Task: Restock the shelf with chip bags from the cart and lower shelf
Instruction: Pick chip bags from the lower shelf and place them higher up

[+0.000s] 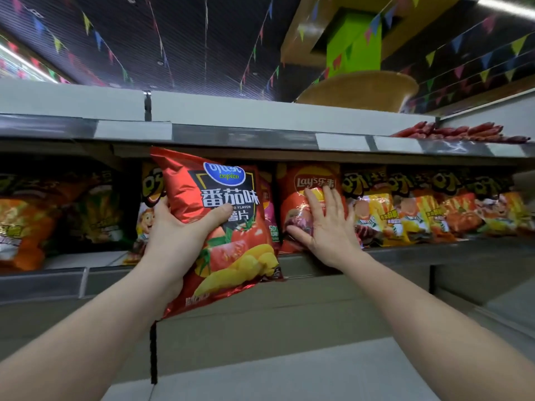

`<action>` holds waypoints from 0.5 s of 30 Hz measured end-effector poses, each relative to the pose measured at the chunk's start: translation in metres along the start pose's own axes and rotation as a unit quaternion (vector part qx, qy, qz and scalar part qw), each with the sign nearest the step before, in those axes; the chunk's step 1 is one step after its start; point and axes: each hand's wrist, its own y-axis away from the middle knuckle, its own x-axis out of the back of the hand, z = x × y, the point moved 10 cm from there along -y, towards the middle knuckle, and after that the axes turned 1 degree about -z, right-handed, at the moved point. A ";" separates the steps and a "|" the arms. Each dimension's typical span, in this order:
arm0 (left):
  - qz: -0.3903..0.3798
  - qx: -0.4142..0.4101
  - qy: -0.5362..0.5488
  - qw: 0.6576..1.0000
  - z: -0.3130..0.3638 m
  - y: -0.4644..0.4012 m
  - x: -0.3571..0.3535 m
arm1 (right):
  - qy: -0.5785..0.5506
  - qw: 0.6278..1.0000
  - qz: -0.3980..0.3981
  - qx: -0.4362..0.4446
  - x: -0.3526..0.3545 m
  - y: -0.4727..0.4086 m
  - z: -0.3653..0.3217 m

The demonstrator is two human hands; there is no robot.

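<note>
My left hand [176,230] grips a red tomato-flavour chip bag [228,227] by its left edge, thumb across the front. The bag is upright in front of the shelf [333,269], its bottom hanging below the shelf lip. My right hand [327,224] lies flat with straight fingers against a red Lay's bag [307,180] standing on the shelf just right of the held bag. A purple bag [267,204] shows in the narrow gap between the two.
Orange and yellow snack bags [428,209] fill the shelf to the right, and more bags [58,215] stand at the left. The upper shelf [231,134] overhangs closely, with red packets [463,131] at its right end. A bare patch of shelf lies left of the held bag.
</note>
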 end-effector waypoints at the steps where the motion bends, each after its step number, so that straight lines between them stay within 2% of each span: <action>1: 0.004 -0.002 -0.001 1.000 0.000 0.000 0.002 | -0.008 1.000 -0.003 0.003 0.001 0.001 0.000; 4: 0.014 0.000 0.007 1.000 0.002 0.006 0.010 | -0.050 0.998 -0.043 0.003 0.004 0.003 0.002; 6: 0.019 0.006 0.004 1.000 0.001 0.008 0.015 | -0.035 0.998 -0.057 -0.010 0.014 0.004 -0.001; 9: 0.028 0.013 -0.001 1.000 0.005 0.013 0.024 | -0.029 0.999 0.019 0.030 0.046 0.013 -0.037; 11: 0.042 0.026 -0.001 0.999 0.004 0.017 0.033 | -0.160 0.982 0.038 0.088 0.060 0.026 -0.075; 13: 0.053 0.031 -0.009 0.998 0.007 0.022 0.044 | -0.331 0.940 -0.018 0.085 0.057 0.035 -0.105; 15: 0.065 0.036 -0.019 0.997 0.009 0.026 0.056 | -0.426 0.900 -0.065 0.073 0.045 0.038 -0.131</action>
